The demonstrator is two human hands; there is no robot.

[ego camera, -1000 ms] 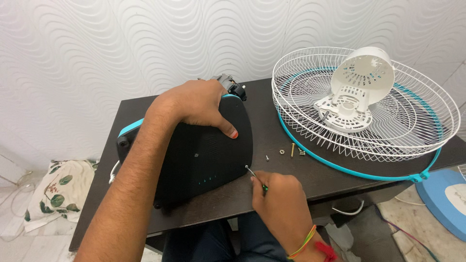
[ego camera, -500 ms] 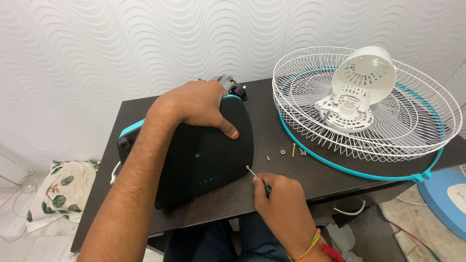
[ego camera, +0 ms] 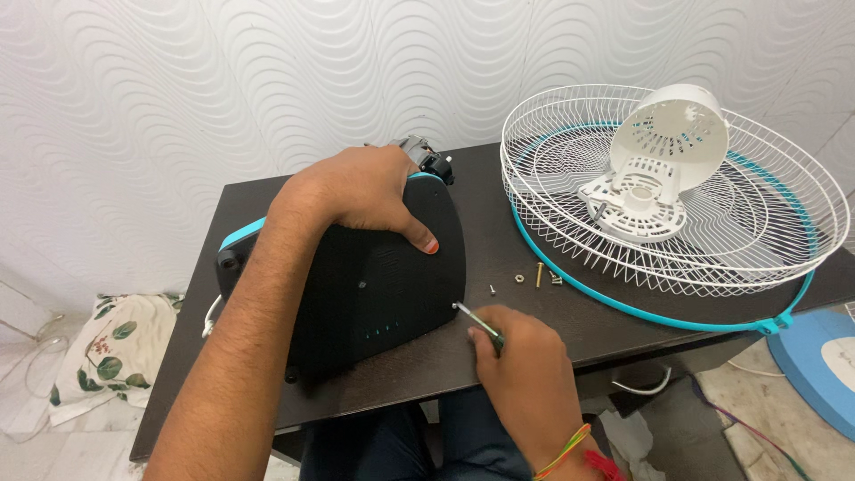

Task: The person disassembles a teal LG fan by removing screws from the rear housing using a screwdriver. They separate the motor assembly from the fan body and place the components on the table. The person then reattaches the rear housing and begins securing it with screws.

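Wall: white, with a raised wavy pattern, stood behind a dark table [ego camera: 499, 223].
Fan base: a black fan base [ego camera: 374, 285] with teal trim lay on the table's left half, underside up.
Left hand: the left hand [ego camera: 356, 191] pressed down on the base's upper edge, fingers curled over it, thumb flat on the black surface.
Right hand: the right hand [ego camera: 521, 365] had its fingers closed around a screwdriver [ego camera: 476, 322], whose tip touched the base's right edge.
Loose parts: small screws [ego camera: 525, 278] lay on the table just right of the base.
Grille: a white wire fan grille [ego camera: 757, 232] with a teal rim sat at the right, with a white plastic motor cover [ego camera: 668, 134] and a white bracket [ego camera: 637, 200] in it.
Floor: a leaf-printed cloth [ego camera: 98, 352] lay at left.
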